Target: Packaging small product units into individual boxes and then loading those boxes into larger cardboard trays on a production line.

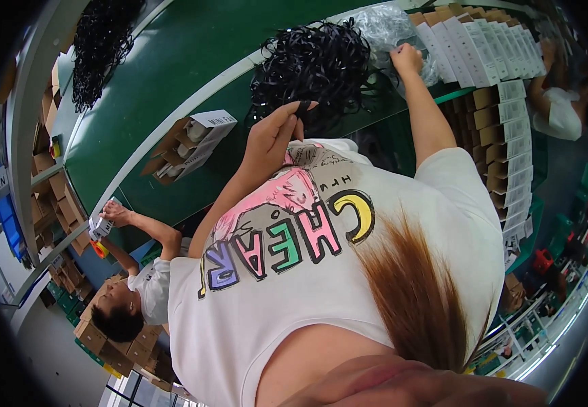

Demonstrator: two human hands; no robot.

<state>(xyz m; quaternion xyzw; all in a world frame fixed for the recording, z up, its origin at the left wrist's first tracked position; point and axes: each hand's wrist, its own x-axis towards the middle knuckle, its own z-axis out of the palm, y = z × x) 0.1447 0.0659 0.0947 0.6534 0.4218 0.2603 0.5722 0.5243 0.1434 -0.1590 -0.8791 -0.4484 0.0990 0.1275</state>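
Blk strip (303, 107) is pinched in L hand (271, 140), by heap of blk ties (314, 64) on green bench (229, 98). Clear plastic bags (383, 26), R of heap, are reached by R hand (408, 60), fingers curled; whether any's gripped can't be told.

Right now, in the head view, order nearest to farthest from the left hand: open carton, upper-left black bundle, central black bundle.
1. Central black bundle, beyond the left hand.
2. Open carton, to the left.
3. Upper-left black bundle, farther left.
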